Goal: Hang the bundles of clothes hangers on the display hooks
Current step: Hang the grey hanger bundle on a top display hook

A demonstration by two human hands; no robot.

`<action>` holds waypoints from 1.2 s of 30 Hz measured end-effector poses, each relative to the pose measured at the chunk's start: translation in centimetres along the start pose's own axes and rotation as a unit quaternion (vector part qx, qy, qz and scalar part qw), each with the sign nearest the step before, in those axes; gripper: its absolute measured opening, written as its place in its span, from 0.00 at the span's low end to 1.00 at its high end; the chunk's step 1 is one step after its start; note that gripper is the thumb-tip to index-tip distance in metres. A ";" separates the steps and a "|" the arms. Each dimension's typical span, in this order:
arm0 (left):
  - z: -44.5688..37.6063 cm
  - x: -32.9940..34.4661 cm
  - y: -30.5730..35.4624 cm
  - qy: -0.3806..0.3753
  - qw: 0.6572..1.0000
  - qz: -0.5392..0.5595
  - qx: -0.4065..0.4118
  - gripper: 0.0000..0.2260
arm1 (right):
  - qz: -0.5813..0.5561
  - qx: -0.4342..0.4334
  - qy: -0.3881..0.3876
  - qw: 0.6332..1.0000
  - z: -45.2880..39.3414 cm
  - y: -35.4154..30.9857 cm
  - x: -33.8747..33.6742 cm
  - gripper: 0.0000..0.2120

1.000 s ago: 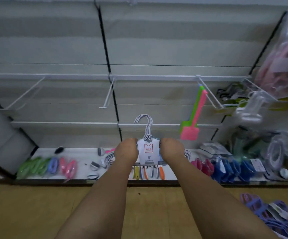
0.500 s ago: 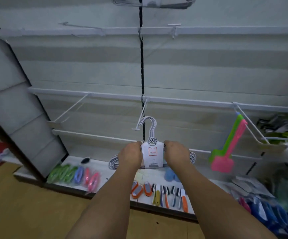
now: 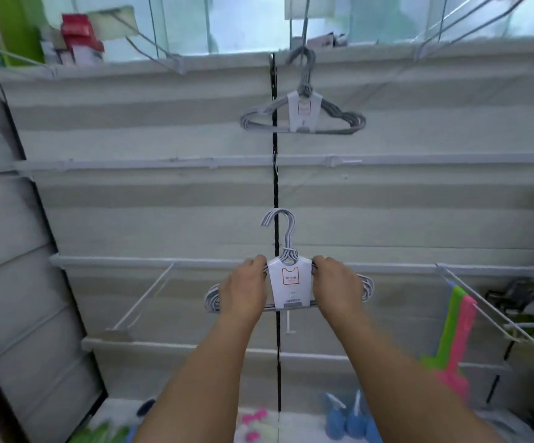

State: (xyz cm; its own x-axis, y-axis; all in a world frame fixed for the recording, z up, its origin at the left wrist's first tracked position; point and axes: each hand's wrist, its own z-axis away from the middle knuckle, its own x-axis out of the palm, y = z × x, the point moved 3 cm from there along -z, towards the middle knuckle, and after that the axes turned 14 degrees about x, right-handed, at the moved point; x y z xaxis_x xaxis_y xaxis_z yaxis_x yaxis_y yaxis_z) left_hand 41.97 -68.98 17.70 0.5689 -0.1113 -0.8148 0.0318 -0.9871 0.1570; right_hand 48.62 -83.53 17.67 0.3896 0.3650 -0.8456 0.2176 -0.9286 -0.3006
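I hold a bundle of white-grey hangers (image 3: 288,284) with a white card label upright in front of the slatted wall. My left hand (image 3: 243,290) grips its left shoulder and my right hand (image 3: 337,287) grips its right shoulder. Its hook points up, free of any display hook. A second bundle of grey hangers (image 3: 304,111) hangs high on the wall from a display hook (image 3: 304,54). More white display hooks stick out from the rails, one at the left (image 3: 144,298) and a short one (image 3: 289,324) just below the held bundle.
A green and pink pair of dustpans (image 3: 451,346) hangs at the right beside a hook of packaged goods (image 3: 521,311). Blue, pink and green items (image 3: 345,423) lie on the bottom shelf. Boxes (image 3: 77,36) sit on the top shelf at the left. A black upright (image 3: 274,187) divides the wall.
The view has tilted up, bringing the upper rails and the hung grey bundle into sight. Both hands have raised the held bundle higher against the wall.
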 end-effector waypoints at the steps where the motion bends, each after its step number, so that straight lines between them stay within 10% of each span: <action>1: -0.8 -0.7 -0.6 0.012 1.000 -0.001 0.014 0.06 | -0.001 0.002 0.017 1.000 -0.4 -0.8 -0.7 0.10; 26: -19.9 -10.9 6.1 0.349 0.930 0.026 0.112 0.18 | -0.051 0.040 0.257 0.964 -16.6 -2.0 -18.8 0.12; 36: -24.9 -9.8 6.7 0.316 0.941 -0.037 0.119 0.20 | -0.112 0.084 0.240 0.961 -22.6 -1.7 -19.1 0.12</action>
State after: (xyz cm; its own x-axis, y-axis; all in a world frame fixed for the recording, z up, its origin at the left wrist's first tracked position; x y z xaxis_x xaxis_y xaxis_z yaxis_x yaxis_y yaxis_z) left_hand 57.09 -71.59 40.63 0.9494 -0.0257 -0.3130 -0.0524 -0.9956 -0.0772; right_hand 61.03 -87.42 44.33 0.7258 0.5089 -0.4628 0.2131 -0.8060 -0.5522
